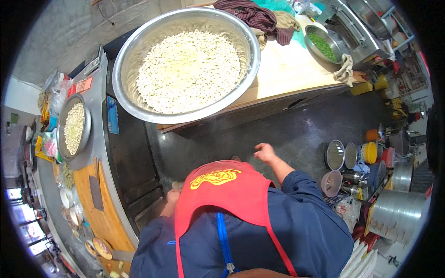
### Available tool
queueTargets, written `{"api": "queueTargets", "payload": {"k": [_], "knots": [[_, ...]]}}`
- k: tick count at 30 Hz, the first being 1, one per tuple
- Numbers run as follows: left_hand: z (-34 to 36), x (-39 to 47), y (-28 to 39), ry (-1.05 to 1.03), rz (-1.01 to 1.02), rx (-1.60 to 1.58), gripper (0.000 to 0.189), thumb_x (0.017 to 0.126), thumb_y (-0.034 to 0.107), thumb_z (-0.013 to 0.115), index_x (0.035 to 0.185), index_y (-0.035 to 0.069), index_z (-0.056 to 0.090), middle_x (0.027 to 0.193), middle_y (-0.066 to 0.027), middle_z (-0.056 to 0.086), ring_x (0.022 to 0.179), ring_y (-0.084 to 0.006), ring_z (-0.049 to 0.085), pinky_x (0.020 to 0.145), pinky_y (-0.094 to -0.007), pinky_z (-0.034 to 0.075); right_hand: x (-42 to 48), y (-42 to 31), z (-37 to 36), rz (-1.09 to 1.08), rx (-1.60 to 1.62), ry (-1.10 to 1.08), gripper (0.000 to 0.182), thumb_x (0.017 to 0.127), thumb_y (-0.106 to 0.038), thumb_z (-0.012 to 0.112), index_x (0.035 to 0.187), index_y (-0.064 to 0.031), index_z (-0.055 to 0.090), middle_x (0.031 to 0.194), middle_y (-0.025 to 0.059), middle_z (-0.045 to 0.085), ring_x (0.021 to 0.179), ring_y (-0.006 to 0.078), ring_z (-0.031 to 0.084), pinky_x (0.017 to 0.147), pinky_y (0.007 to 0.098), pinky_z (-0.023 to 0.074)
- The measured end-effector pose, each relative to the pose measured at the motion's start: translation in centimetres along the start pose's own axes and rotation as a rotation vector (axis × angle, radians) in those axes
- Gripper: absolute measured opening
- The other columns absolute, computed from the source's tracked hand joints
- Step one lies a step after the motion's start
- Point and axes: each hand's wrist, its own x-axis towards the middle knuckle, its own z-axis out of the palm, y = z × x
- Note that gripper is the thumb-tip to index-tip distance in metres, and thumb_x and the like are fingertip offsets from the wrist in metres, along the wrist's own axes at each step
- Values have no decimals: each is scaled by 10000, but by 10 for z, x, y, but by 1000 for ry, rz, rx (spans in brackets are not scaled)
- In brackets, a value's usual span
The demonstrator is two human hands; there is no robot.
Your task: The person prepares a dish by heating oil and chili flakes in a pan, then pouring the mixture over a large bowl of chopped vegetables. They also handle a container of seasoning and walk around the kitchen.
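Observation:
My right hand (266,153) hangs over the dark floor to the right of my red apron (217,180), fingers loosely bent and slightly apart. Nothing shows in it. At the apron's left edge is my left hand (172,195), partly hidden and blurred, so its fingers cannot be made out. In front of me a large steel basin (251,69) stands on a wooden-topped table (288,73). Small pale diced pieces (187,69), yellowish in the middle, lie in it. Both hands are apart from the basin.
A steel bowl of chopped greens (321,45) and a striped cloth (250,15) rest on the table. On the left counter are another bowl of pale pieces (73,128), a wooden board (104,187) and a cleaver (96,193). Buckets (369,152) and basins (335,154) stand at right.

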Motion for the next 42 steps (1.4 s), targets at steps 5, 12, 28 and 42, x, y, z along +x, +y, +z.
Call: {"api": "queueTargets", "payload": {"k": [5,12,28,42], "knots": [[16,25,64,76,-241,-249,293,784,286,632,786,-6,646,763,-204,649,729,-290,641,687,-385,481,9,93,-52,331,305,-43,427,609,20,750,1014,69,623,941,147,647,827,236,635,708,331,531],[-28,48,189,46,-244,-196,294,815,291,620,837,-2,641,766,-149,659,730,-224,625,683,-351,479,0,165,2,520,658,-26,149,722,104,494,617,14,550,577,91,550,480,185,580,388,306,465],[7,192,193,-533,414,730,310,742,265,642,956,42,677,983,-132,677,928,-272,642,784,-358,497,-21,42,-55,511,703,33,186,847,-20,559,1019,52,560,857,103,631,675,156,629,546,260,529],[106,249,281,-632,467,621,259,734,240,638,893,40,679,878,-145,667,861,-290,646,728,-384,502,-99,153,10,652,490,147,349,809,-343,599,845,-10,697,798,192,664,789,336,644,725,414,486]]}}
